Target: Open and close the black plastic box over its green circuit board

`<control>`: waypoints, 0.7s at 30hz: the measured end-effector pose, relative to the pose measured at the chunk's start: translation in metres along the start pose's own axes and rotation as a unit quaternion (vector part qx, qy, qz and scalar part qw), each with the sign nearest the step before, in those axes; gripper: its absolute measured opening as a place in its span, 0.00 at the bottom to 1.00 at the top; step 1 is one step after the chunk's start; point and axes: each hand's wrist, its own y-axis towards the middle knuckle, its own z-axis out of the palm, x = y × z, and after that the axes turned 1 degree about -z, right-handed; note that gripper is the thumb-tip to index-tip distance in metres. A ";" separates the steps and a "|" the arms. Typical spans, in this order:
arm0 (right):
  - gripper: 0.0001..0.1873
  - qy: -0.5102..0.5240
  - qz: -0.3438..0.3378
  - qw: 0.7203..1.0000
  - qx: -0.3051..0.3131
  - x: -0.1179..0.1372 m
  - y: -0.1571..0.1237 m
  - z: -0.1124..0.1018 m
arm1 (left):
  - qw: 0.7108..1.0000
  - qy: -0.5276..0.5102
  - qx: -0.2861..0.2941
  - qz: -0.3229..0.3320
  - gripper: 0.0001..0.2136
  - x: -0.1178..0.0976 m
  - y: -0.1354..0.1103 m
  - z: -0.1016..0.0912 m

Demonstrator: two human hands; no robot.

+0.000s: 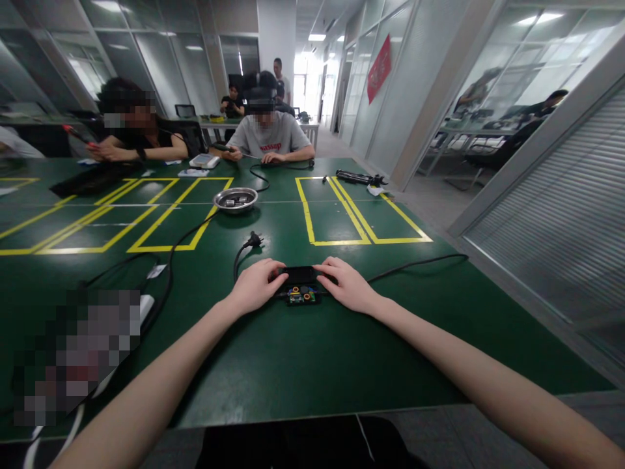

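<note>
Between my hands is a black plastic casing half (299,275), its hollow inner side partly in sight. My left hand (258,284) pinches its left end between thumb and fingers, and my right hand (347,284) grips the right end the same way. Just in front of it, nearer to me, lies a circuit board (303,295) with ring-shaped coils, apparently in the other black half. A black cable (420,264) runs off to the right. To the left, beyond my left hand, a black power plug (254,240) lies on its cord.
A metal bowl (236,200) with small metal parts stands farther back on the green table (312,365). Yellow tape outlines (342,243) mark its surface. A blurred-out object (88,352) with cables lies at left. Across the table a person in a grey shirt (273,133) works.
</note>
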 end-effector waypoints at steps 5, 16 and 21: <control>0.18 0.128 0.048 0.991 0.002 0.003 -0.001 -0.003 | 0.979 -0.201 0.034 0.003 0.14 -0.001 0.001 0.002; 0.16 0.233 0.033 0.972 -0.011 0.015 -0.002 -0.008 | 0.938 -0.330 0.092 -0.042 0.15 0.009 0.003 -0.006; 0.16 0.260 0.054 0.964 0.000 0.017 -0.002 -0.007 | 0.930 -0.344 0.114 -0.058 0.16 0.011 0.003 -0.010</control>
